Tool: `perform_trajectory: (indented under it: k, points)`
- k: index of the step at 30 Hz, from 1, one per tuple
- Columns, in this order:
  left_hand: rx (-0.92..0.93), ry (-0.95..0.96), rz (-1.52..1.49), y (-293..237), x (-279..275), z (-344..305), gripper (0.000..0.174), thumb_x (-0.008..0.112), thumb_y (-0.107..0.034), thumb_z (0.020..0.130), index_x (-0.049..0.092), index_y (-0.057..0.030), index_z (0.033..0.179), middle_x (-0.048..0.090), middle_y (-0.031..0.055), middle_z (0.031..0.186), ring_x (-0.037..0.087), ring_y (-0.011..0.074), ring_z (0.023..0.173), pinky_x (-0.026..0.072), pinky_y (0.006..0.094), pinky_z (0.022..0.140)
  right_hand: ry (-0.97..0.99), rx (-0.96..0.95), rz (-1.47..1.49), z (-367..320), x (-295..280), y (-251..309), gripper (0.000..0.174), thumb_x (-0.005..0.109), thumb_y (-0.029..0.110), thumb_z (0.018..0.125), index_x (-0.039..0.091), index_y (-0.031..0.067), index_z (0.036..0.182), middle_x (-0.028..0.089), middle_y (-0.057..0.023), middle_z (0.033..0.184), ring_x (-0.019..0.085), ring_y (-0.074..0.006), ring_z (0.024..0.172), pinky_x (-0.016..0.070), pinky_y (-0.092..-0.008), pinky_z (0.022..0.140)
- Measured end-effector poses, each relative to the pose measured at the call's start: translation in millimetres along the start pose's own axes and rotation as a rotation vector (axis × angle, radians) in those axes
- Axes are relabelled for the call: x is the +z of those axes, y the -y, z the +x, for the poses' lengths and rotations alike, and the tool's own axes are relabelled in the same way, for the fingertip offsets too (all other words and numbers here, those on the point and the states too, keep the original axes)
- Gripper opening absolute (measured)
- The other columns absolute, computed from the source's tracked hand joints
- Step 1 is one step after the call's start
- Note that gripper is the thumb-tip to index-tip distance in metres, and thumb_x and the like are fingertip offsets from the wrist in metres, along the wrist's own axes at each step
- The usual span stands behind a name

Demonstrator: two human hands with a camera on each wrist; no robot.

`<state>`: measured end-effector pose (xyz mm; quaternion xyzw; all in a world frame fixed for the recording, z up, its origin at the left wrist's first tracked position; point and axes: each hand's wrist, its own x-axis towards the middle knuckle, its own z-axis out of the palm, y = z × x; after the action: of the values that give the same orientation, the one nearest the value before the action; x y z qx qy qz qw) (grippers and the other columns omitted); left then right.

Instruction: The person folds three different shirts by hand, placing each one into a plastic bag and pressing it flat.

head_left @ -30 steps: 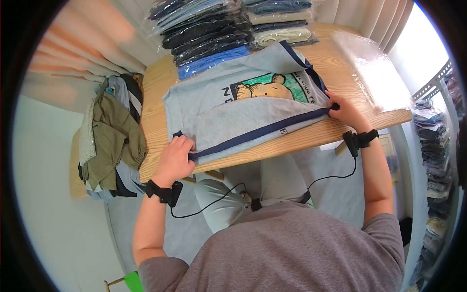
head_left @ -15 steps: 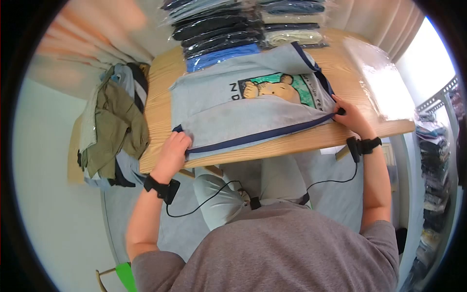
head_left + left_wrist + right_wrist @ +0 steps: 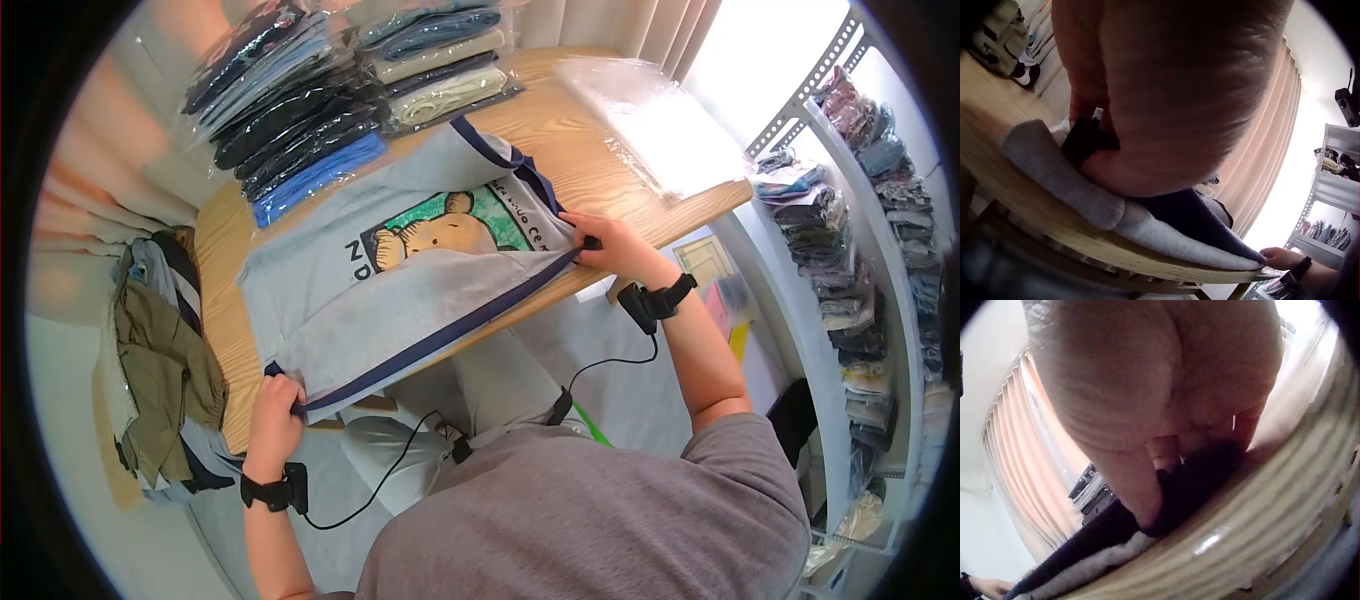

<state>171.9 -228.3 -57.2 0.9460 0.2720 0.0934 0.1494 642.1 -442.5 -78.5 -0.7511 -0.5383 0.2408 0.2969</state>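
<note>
A light grey garment (image 3: 340, 320) with navy trim and a bear print lies across the table, its near edge along the table's front. At its near left corner the left hand (image 3: 273, 425) pinches the navy trim; in the left wrist view that hand (image 3: 1179, 94) has dark cloth between thumb and fingers. The right hand (image 3: 618, 248) grips the navy trim at the right end, and the right wrist view shows this hand (image 3: 1160, 381) with its thumb and fingers around dark cloth. Between the hands the trim runs nearly straight.
Bagged folded clothes (image 3: 300, 110) stand in two stacks at the table's back. Clear plastic bags (image 3: 650, 120) lie at the back right of the table (image 3: 560, 85). A heap of clothes (image 3: 160, 350) is at the left, and shelves of bagged items (image 3: 840, 270) stand at the right.
The head view has swung, so the table appears turned and further left. Both hands keep hold of the navy trim, and the garment lies much as before.
</note>
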Motion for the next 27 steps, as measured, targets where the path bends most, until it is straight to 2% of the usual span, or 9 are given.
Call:
perform_trajectory:
  k: [2,4,8,9,11,14,17,24,27]
  points:
    - [0.007,0.014,-0.015,-10.6,-7.1,-0.1,0.024,0.046,0.012,0.056,0.05,-0.0005,0.077,0.049,0.0151,0.08,0.045,0.0357,0.081,0.0379,0.0391,0.07,-0.119,-0.224,-0.002,-9.2,2.5,-7.9,0.027,0.063,0.0,0.07,0.059,0.0037,0.096,0.057,-0.0134,0.12,0.049,-0.0304,0.118,0.0443,-0.0351,0.089]
    - [0.037,-0.073,-0.033,-20.0,-15.8,1.5,0.024,0.046,0.008,0.058,0.051,-0.0005,0.08,0.048,0.0155,0.082,0.045,0.0367,0.082,0.0377,0.041,0.072,-0.212,-0.244,0.02,-18.4,-5.2,10.5,0.033,0.061,-0.001,0.071,0.058,0.0064,0.103,0.053,-0.0113,0.126,0.046,-0.0296,0.121,0.0406,-0.0357,0.095]
    - [0.041,-0.144,-0.051,-37.1,-16.2,12.9,0.035,0.053,-0.003,0.074,0.056,-0.0047,0.108,0.053,0.0168,0.113,0.047,0.0374,0.107,0.0363,0.0417,0.093,-0.385,-0.373,-0.14,-11.5,31.1,31.8,0.043,0.057,-0.001,0.076,0.055,0.0121,0.117,0.047,-0.008,0.133,0.041,-0.0264,0.127,0.0308,-0.0405,0.105]
    - [0.041,-0.144,-0.05,-38.4,-12.9,16.4,0.035,0.053,-0.003,0.074,0.056,-0.0047,0.108,0.053,0.0168,0.113,0.047,0.0374,0.107,0.0363,0.0417,0.093,-0.345,-0.346,-0.334,-12.7,45.9,43.0,0.039,0.057,0.009,0.082,0.054,0.0158,0.121,0.048,-0.006,0.133,0.038,-0.0243,0.129,0.0278,-0.045,0.106]
    - [-0.004,-0.033,0.185,-35.3,0.7,21.9,0.046,0.056,-0.017,0.083,0.048,-0.0089,0.127,0.042,0.0157,0.135,0.037,0.0371,0.125,0.0289,0.0442,0.103,-0.338,-0.345,-0.479,-8.2,65.2,46.2,0.037,0.056,0.017,0.085,0.053,0.0176,0.122,0.047,-0.0056,0.134,0.037,-0.0239,0.13,0.0261,-0.0459,0.107]
    - [-0.082,0.036,0.343,-14.2,18.6,16.2,0.053,0.055,-0.026,0.086,0.042,-0.0117,0.135,0.032,0.0145,0.144,0.028,0.0376,0.131,0.0247,0.0484,0.105,-0.306,-0.257,-0.705,1.6,74.3,25.4,0.038,0.049,0.035,0.092,0.051,0.024,0.128,0.044,-0.0044,0.138,0.035,-0.0246,0.131,0.0237,-0.0444,0.107]
    - [-0.102,0.043,0.264,-5.9,25.3,12.5,0.055,0.055,-0.027,0.086,0.04,-0.0123,0.137,0.03,0.0144,0.145,0.026,0.0384,0.132,0.0232,0.0514,0.105,-0.293,-0.203,-0.628,4.3,69.5,16.6,0.04,0.044,0.039,0.093,0.047,0.0293,0.132,0.04,-0.0043,0.141,0.034,-0.0281,0.131,0.027,-0.0412,0.104]
    - [-0.133,0.051,0.277,-9.5,31.4,-2.0,0.056,0.054,-0.034,0.087,0.041,-0.0141,0.137,0.03,0.0129,0.145,0.025,0.0411,0.131,0.0217,0.0514,0.105,-0.21,-0.182,-0.634,-2.6,63.9,20.6,0.04,0.044,0.039,0.094,0.047,0.0294,0.133,0.038,-0.0035,0.143,0.032,-0.0281,0.132,0.0273,-0.0418,0.105]
    - [-0.123,0.036,0.263,-8.3,32.3,-2.4,0.056,0.054,-0.036,0.087,0.04,-0.015,0.137,0.029,0.012,0.146,0.024,0.0415,0.132,0.0208,0.0524,0.105,-0.167,-0.148,-0.656,-0.2,66.0,34.8,0.045,0.05,0.032,0.091,0.042,0.0243,0.135,0.036,-0.0085,0.143,0.031,-0.0283,0.133,0.0262,-0.0456,0.105]
